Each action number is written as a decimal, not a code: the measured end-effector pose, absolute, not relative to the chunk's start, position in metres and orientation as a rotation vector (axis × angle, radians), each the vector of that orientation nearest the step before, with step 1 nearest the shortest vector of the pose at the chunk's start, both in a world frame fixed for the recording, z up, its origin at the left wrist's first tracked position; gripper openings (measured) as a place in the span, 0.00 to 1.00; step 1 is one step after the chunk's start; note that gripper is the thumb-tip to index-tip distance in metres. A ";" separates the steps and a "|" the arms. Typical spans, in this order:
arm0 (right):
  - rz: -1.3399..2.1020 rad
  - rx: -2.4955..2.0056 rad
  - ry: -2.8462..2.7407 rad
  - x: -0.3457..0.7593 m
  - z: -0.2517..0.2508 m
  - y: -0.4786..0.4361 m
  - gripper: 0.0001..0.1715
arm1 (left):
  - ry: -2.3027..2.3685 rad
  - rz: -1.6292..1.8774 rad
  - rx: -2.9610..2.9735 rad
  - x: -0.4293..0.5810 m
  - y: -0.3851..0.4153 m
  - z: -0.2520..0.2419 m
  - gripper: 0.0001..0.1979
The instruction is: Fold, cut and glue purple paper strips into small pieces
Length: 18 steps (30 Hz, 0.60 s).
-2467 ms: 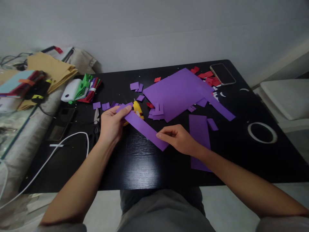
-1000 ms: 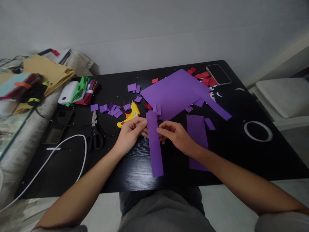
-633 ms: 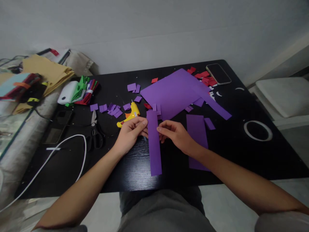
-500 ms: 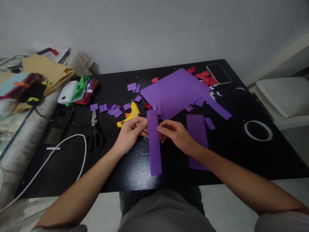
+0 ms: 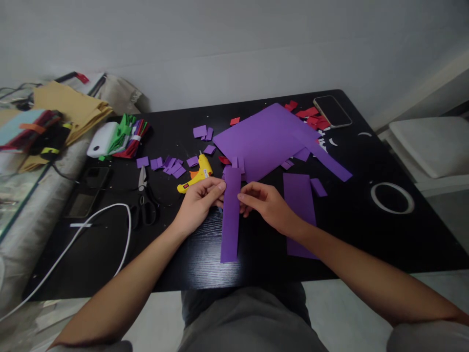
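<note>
A long purple paper strip point(image 5: 230, 225) hangs lengthwise toward me between my two hands. My left hand point(image 5: 202, 198) pinches its left edge near the upper end, thumb on top. On the opposite edge, the thumb and fingers of my right hand point(image 5: 263, 201) are closed on the strip too. The fingertips behind the paper are partly hidden. Just past my left hand lies a yellow glue gun point(image 5: 201, 175). Beyond the strip rests a large purple sheet point(image 5: 262, 139), and a purple rectangle point(image 5: 300, 208) lies partly under my right forearm.
Black scissors point(image 5: 146, 205) and a white cable point(image 5: 126, 230) are at the left of the black table point(image 5: 366, 234). Small purple pieces point(image 5: 174, 166) are scattered behind them. A phone point(image 5: 332, 111), red scraps point(image 5: 311, 117) and a tape roll point(image 5: 392, 198) sit at the right.
The near end of the purple strip has swung to the left, so the strip now slants. Both hands keep their hold and have hardly moved.
</note>
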State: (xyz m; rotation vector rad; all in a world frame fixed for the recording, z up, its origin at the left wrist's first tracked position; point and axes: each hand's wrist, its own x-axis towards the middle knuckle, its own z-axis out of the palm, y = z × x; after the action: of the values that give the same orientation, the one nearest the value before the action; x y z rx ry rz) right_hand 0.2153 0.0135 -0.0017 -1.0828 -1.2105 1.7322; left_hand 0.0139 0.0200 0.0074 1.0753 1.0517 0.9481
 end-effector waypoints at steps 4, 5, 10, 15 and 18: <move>1.740 -1.092 -1.216 0.215 -0.002 0.013 0.14 | 1.086 0.947 1.117 0.014 0.019 0.007 0.21; 1.745 -1.095 -1.217 0.214 -0.001 0.013 0.14 | 1.090 0.940 1.135 0.015 0.018 0.008 0.20; 1.750 -1.112 -1.258 0.213 0.000 0.012 0.17 | 1.058 0.889 1.174 0.017 0.013 0.009 0.18; 1.673 -1.112 -1.378 0.212 -0.001 0.007 0.11 | 0.969 0.782 1.092 0.021 0.008 0.009 0.18; 1.581 -1.135 -1.488 0.212 0.000 0.006 0.11 | 0.932 0.744 1.106 0.022 0.007 0.009 0.17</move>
State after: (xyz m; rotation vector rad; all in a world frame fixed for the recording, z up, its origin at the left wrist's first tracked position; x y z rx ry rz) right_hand 0.2119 0.0061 0.0002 -1.1348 -1.4884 1.5810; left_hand 0.0221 0.0072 0.0094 1.1060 0.9321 0.7435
